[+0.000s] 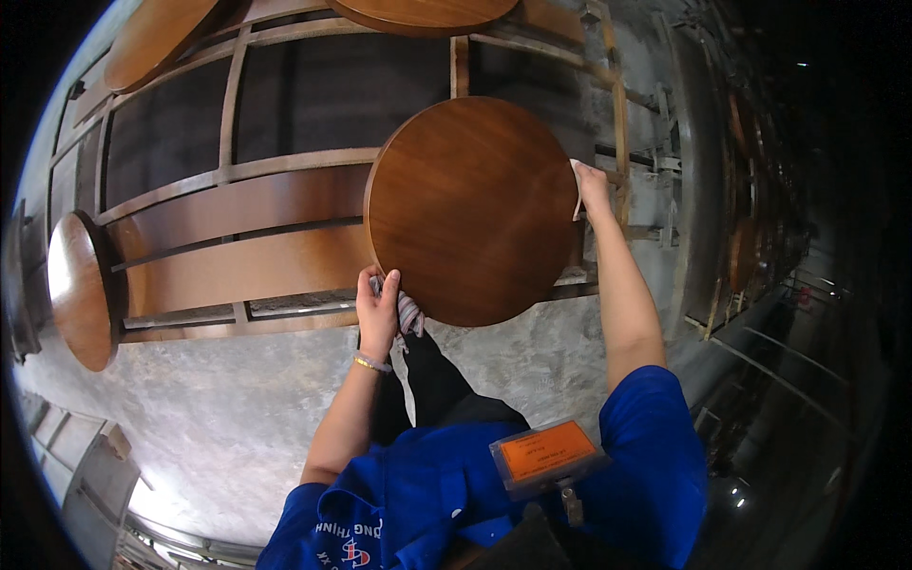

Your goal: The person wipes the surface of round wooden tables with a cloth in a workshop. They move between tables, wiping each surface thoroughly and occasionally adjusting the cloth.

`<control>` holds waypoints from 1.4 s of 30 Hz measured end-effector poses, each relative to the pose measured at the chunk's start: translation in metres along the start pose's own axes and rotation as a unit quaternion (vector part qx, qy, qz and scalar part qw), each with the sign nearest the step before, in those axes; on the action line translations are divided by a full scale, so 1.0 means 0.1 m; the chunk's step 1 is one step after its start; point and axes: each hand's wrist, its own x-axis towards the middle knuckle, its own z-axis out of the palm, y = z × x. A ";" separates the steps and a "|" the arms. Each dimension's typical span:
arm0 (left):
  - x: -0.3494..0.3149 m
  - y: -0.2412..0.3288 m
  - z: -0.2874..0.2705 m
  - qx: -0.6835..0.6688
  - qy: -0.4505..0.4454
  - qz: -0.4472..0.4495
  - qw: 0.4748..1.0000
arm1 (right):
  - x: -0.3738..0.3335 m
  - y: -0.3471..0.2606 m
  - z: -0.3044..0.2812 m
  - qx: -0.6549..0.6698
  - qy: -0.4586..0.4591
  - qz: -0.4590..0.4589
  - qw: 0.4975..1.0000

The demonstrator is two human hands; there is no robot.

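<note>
A round, glossy brown wooden board (470, 209) is in front of me, its broad face toward me, between my two hands. My left hand (378, 309) is closed at its lower left rim, thumb on the near side, with a striped cloth (408, 313) bunched in the fingers and hanging below. On the far right edge, my right hand (594, 188) is closed with a piece of white cloth (577, 185) pinched against the rim. The fingers behind the board are hidden.
Behind the board is a slatted wooden rack (228, 176) with long brown planks (256, 271). Another round board (84, 290) leans at its left end, and a further one (427, 11) lies at the top. Grey concrete floor (218, 408) is below, and more racking (741, 190) stands at right.
</note>
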 end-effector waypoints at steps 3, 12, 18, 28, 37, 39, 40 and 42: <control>0.03 -0.08 -0.07 -0.014 -0.007 -0.021 1.000 | -0.06 -0.19 0.02 -0.020 0.005 -0.003 1.000; -0.12 -0.21 -0.08 -0.003 0.010 -0.018 1.000 | -0.32 -0.57 0.02 -0.104 -0.007 -0.031 0.994; -0.14 -0.15 -0.04 -0.005 0.015 -0.018 1.000 | -1.11 0.04 -0.03 0.125 0.061 0.102 0.985; 0.09 -0.07 -0.41 0.119 -0.092 -0.076 0.986 | -2.78 0.07 0.71 0.295 0.196 0.302 0.885; 0.19 -0.11 -0.50 0.132 -0.143 -0.033 0.980 | -3.59 -0.13 1.11 0.482 0.081 0.456 0.744; 0.09 -0.12 -0.54 0.155 -0.165 -0.023 0.974 | -3.33 0.12 0.85 0.520 0.089 0.456 0.717; 0.03 -0.14 -0.54 0.174 -0.171 -0.045 0.969 | -3.11 0.24 0.65 0.532 0.116 0.442 0.713; -0.18 -0.20 -0.54 0.136 -0.239 -0.139 0.952 | -2.38 0.38 0.31 0.440 0.160 0.297 0.832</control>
